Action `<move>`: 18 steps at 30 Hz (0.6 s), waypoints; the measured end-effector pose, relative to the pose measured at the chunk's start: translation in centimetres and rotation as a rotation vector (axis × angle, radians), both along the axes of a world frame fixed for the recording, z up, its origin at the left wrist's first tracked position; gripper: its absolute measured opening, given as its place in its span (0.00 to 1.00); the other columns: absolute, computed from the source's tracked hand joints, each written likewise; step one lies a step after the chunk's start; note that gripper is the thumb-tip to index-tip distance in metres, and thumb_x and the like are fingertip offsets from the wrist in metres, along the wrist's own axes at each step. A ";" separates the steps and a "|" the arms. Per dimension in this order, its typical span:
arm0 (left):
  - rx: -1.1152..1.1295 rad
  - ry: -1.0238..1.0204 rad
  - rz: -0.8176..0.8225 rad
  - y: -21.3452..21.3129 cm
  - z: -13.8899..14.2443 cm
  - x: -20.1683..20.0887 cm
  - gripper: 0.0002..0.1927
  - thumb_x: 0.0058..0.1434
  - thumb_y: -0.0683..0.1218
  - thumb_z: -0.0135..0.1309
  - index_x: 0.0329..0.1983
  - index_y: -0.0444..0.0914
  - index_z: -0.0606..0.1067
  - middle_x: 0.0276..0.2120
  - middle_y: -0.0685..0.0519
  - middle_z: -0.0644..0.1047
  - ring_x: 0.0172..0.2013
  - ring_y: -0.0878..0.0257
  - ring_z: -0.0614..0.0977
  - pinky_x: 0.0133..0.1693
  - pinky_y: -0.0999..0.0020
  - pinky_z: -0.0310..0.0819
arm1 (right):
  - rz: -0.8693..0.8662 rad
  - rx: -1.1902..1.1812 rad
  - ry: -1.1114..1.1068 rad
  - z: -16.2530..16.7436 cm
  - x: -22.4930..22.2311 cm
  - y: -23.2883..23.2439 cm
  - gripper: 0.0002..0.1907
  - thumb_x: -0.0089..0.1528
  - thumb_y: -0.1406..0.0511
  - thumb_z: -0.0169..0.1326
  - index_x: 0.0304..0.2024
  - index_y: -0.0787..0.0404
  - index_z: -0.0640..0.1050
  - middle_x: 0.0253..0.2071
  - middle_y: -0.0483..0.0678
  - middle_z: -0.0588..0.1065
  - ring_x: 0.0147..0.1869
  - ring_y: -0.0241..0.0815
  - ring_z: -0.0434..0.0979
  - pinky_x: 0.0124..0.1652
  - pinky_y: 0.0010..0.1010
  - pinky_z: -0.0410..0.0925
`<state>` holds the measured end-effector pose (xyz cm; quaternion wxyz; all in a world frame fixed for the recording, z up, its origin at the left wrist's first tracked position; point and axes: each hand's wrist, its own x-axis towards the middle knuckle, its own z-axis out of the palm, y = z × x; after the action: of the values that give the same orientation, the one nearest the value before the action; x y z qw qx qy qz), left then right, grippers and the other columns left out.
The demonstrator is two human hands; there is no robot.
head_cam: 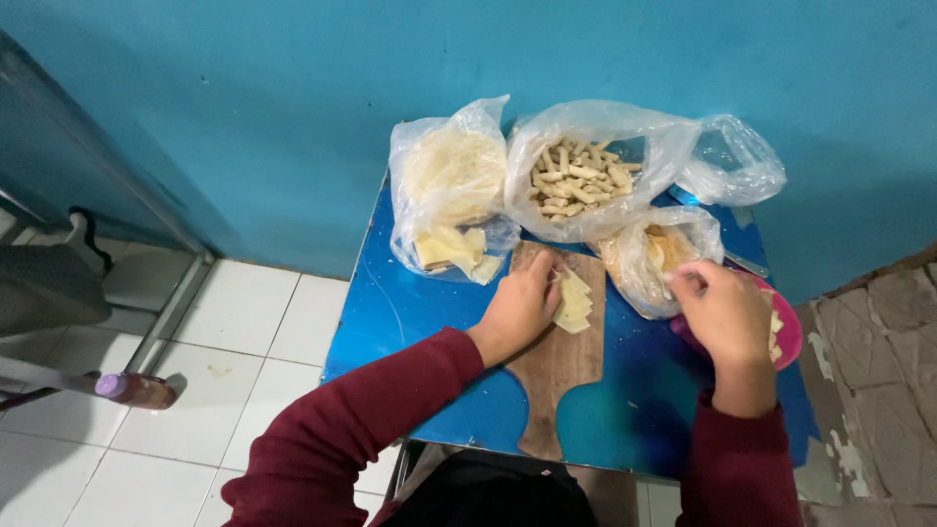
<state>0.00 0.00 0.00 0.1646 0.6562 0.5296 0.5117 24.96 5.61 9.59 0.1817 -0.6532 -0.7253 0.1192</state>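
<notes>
Left hand (pixel 522 304) flat, right hand (pixel 724 312) curled.

Both arms wear long sleeves of a dark maroon, wine-red knit. The left sleeve (pixel 361 420) is loose and creased, with soft folds behind the hand, and ends in a snug cuff just behind the bare left hand (pixel 520 307). The right sleeve (pixel 739 468) ends in a plain cuff at the wrist, just behind the bare right hand (pixel 727 317). Neither hand wears a glove, ring or watch
</notes>
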 end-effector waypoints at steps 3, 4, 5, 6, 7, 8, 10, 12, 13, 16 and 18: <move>-0.025 -0.036 0.020 0.3 1.5 0.3 0.12 0.61 0.40 0.53 0.49 0.36 0.71 0.37 0.39 0.78 0.38 0.41 0.81 0.41 0.50 0.76 | 0.101 0.069 -0.086 -0.1 -0.1 0.1 0.22 0.56 0.52 0.66 0.47 0.56 0.82 0.28 0.48 0.80 0.30 0.45 0.81 0.35 0.37 0.71; -0.008 -0.059 0.020 0.6 2.1 0.5 0.12 0.61 0.40 0.53 0.48 0.36 0.71 0.37 0.40 0.78 0.38 0.42 0.81 0.40 0.51 0.76 | 0.100 0.069 -0.068 -0.3 -0.1 0.0 0.21 0.56 0.53 0.66 0.47 0.55 0.83 0.27 0.48 0.80 0.30 0.45 0.81 0.35 0.38 0.71; 0.008 -0.082 0.020 1.0 2.7 1.0 0.11 0.61 0.40 0.53 0.47 0.36 0.72 0.37 0.40 0.79 0.37 0.43 0.81 0.40 0.52 0.76 | 0.098 0.068 -0.051 -0.5 -0.1 0.0 0.21 0.56 0.54 0.66 0.48 0.54 0.83 0.27 0.48 0.80 0.30 0.45 0.81 0.36 0.38 0.70; 0.029 -0.107 0.022 1.5 3.4 1.4 0.10 0.61 0.40 0.54 0.46 0.35 0.73 0.38 0.41 0.79 0.37 0.44 0.82 0.39 0.53 0.76 | 0.098 0.072 -0.034 -0.6 -0.1 0.2 0.20 0.56 0.55 0.66 0.48 0.54 0.83 0.27 0.49 0.80 0.30 0.46 0.81 0.36 0.38 0.70; 0.034 -0.161 -0.009 1.8 3.9 1.8 0.11 0.59 0.40 0.55 0.45 0.35 0.73 0.37 0.41 0.79 0.36 0.45 0.82 0.39 0.54 0.76 | 0.077 0.040 -0.030 -0.8 0.0 0.4 0.19 0.57 0.56 0.65 0.49 0.53 0.83 0.27 0.50 0.81 0.29 0.46 0.81 0.37 0.38 0.70; 0.034 -0.217 -0.042 1.9 4.3 2.2 0.12 0.58 0.41 0.56 0.45 0.35 0.73 0.36 0.42 0.78 0.35 0.47 0.82 0.38 0.55 0.77 | 0.054 0.004 -0.027 -1.1 0.1 0.6 0.18 0.58 0.57 0.64 0.50 0.52 0.83 0.27 0.51 0.81 0.29 0.46 0.81 0.38 0.38 0.71; -0.015 -0.318 -0.083 1.7 4.5 2.6 0.14 0.56 0.41 0.58 0.45 0.35 0.73 0.35 0.44 0.78 0.35 0.50 0.82 0.38 0.58 0.77 | 0.034 0.001 0.012 -2.0 0.6 1.1 0.17 0.59 0.59 0.62 0.51 0.52 0.82 0.28 0.51 0.81 0.29 0.47 0.82 0.38 0.38 0.71; -0.120 -0.409 -0.100 0.8 3.9 2.7 0.15 0.56 0.42 0.58 0.46 0.36 0.73 0.35 0.47 0.79 0.36 0.52 0.82 0.39 0.60 0.78 | 0.037 0.059 0.084 -3.1 1.3 1.6 0.17 0.58 0.62 0.60 0.50 0.54 0.82 0.32 0.50 0.80 0.30 0.49 0.82 0.39 0.39 0.71; -0.093 -0.321 -0.087 0.1 3.5 2.4 0.15 0.54 0.41 0.59 0.44 0.36 0.73 0.35 0.46 0.78 0.37 0.51 0.82 0.40 0.60 0.77 | 0.070 0.179 0.073 -3.5 1.6 2.0 0.16 0.58 0.63 0.60 0.49 0.55 0.82 0.33 0.51 0.80 0.34 0.51 0.81 0.40 0.40 0.71; -0.034 -0.095 -0.064 -2.5 2.1 0.6 0.16 0.51 0.39 0.61 0.43 0.35 0.73 0.39 0.43 0.77 0.41 0.47 0.80 0.43 0.57 0.77 | 0.123 0.478 0.029 -4.5 2.4 3.1 0.11 0.61 0.65 0.59 0.46 0.56 0.83 0.36 0.53 0.79 0.41 0.55 0.80 0.42 0.43 0.71; -0.030 -0.007 -0.074 -3.9 1.7 -0.5 0.18 0.52 0.38 0.61 0.46 0.36 0.73 0.43 0.41 0.75 0.45 0.43 0.79 0.46 0.54 0.77 | 0.092 0.591 -0.026 -4.6 2.5 3.6 0.08 0.63 0.65 0.59 0.45 0.56 0.84 0.36 0.55 0.78 0.43 0.58 0.79 0.44 0.44 0.70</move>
<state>-0.47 -3.95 1.67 0.1950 0.6712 0.5118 0.4996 27.43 9.16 4.94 0.3490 -0.5399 -0.7597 -0.0976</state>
